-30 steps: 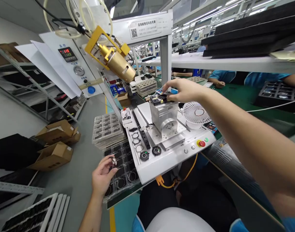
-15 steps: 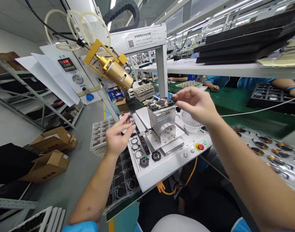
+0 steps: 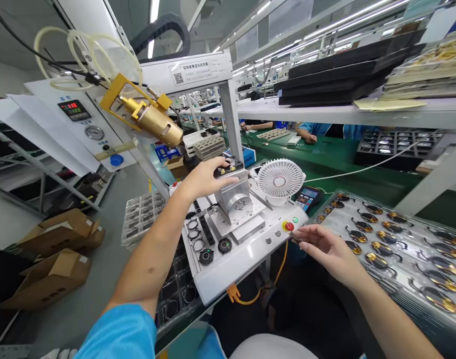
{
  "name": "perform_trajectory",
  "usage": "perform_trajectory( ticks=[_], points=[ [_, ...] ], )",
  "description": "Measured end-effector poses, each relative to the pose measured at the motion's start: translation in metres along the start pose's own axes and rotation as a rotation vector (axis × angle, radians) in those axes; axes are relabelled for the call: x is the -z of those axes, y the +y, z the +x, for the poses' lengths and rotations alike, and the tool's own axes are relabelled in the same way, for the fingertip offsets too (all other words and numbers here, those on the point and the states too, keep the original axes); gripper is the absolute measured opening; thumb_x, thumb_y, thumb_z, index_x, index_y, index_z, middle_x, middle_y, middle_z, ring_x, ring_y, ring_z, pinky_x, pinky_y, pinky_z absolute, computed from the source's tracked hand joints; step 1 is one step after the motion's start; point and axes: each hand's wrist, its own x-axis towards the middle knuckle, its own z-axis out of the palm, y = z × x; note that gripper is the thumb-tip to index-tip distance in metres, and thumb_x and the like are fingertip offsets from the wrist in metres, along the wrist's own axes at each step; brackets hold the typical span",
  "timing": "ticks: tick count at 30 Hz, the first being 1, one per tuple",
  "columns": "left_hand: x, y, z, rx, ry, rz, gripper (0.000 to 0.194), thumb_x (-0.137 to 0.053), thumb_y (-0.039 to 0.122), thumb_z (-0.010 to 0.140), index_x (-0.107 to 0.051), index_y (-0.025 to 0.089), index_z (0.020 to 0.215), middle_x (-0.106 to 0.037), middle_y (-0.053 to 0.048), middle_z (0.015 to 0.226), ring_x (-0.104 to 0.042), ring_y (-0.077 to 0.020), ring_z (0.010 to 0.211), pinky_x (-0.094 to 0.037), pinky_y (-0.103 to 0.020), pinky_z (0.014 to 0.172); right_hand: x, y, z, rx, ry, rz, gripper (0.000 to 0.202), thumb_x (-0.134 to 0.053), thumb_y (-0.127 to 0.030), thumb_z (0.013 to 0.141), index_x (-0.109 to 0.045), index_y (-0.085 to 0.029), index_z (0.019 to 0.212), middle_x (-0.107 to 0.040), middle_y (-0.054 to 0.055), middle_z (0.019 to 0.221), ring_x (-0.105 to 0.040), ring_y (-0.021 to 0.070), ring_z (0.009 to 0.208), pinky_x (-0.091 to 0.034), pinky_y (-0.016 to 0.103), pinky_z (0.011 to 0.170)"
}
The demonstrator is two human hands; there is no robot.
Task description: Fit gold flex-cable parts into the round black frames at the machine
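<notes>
My left hand [image 3: 207, 177] is at the left end of a black fixture [image 3: 233, 167] on top of a silver metal block [image 3: 235, 194]. Its thumb lies along the front side and its fingers bend over the top, gripping that end. Yellow bits show on the fixture; whatever lies under the fingers is hidden. Close to the red stop button [image 3: 289, 226], my right hand [image 3: 327, 249] pinches a small dark piece [image 3: 296, 239], too small to name. Two round black watch bodies [image 3: 224, 245] and several metal rings [image 3: 193, 233] lie on the white machine base [image 3: 228, 279].
A brass-coloured press head [image 3: 160, 124] hangs above and left of the block. To the right stand a white fan [image 3: 280, 179] and a clear tray [image 3: 411, 219] of parts with dark tails. Stacked clear trays [image 3: 141, 214] are at left. Co-workers' hands [image 3: 308, 137] show beyond.
My left hand has moved right and up onto the black fixture. My right hand has left the fixture and come down toward the machine's front right corner. The view has turned right.
</notes>
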Motion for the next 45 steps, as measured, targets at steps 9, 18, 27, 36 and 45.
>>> perform_trajectory(
  ticks=[9, 18, 27, 36, 45],
  points=[
    [-0.006, -0.009, -0.016, -0.043, -0.013, -0.053, 0.073, -0.065, 0.067, 0.086, -0.056, 0.018, 0.14, -0.044, -0.018, 0.163, -0.034, -0.0361, 0.154, -0.029, -0.055, 0.125, -0.003, 0.073, 0.022, -0.305, -0.065, -0.541, 0.084, -0.064, -0.03, 0.086, -0.028, -0.013, 0.16, -0.075, 0.005, 0.091, -0.071, 0.0261, 0.084, -0.053, 0.038, 0.083],
    [-0.094, 0.018, -0.161, -0.163, 0.415, -0.619, 0.026, -0.071, 0.039, 0.093, -0.071, 0.025, 0.115, -0.072, -0.01, 0.125, -0.065, -0.0292, 0.124, -0.05, -0.052, 0.111, -0.012, 0.076, 0.029, -0.28, -0.041, -0.73, 0.093, -0.065, -0.025, 0.086, -0.016, -0.012, 0.164, -0.073, 0.008, 0.097, -0.07, 0.0278, 0.087, -0.049, 0.034, 0.078],
    [-0.237, 0.078, -0.253, 0.576, -0.103, -1.395, 0.046, -0.075, 0.045, 0.089, -0.064, 0.021, 0.127, -0.075, -0.017, 0.119, -0.072, -0.0294, 0.112, -0.052, -0.049, 0.106, -0.032, 0.061, -0.036, -0.134, -0.154, -0.251, 0.068, -0.08, -0.039, 0.082, -0.054, -0.019, 0.142, -0.073, 0.006, 0.099, -0.067, 0.0217, 0.081, -0.055, 0.035, 0.078],
    [-0.265, 0.096, -0.251, 0.622, -0.078, -1.847, 0.062, -0.097, 0.042, 0.063, -0.074, 0.022, 0.117, -0.077, -0.014, 0.111, -0.075, -0.0271, 0.098, -0.057, -0.043, 0.095, -0.085, 0.062, -0.102, 0.109, -0.014, -0.099, 0.081, -0.09, -0.069, 0.063, -0.065, -0.023, 0.124, -0.068, 0.007, 0.098, -0.068, 0.0231, 0.087, -0.059, 0.034, 0.073],
    [-0.254, 0.091, -0.251, 0.784, 0.054, -1.671, 0.051, -0.096, 0.032, 0.062, -0.077, 0.02, 0.108, -0.076, -0.012, 0.111, -0.078, -0.0276, 0.088, -0.06, -0.043, 0.087, 0.017, 0.015, 0.011, 0.048, 0.045, -0.855, 0.023, -0.081, -0.031, 0.089, -0.073, -0.022, 0.108, -0.072, 0.007, 0.108, -0.066, 0.0225, 0.103, -0.054, 0.036, 0.097]
  ],
)
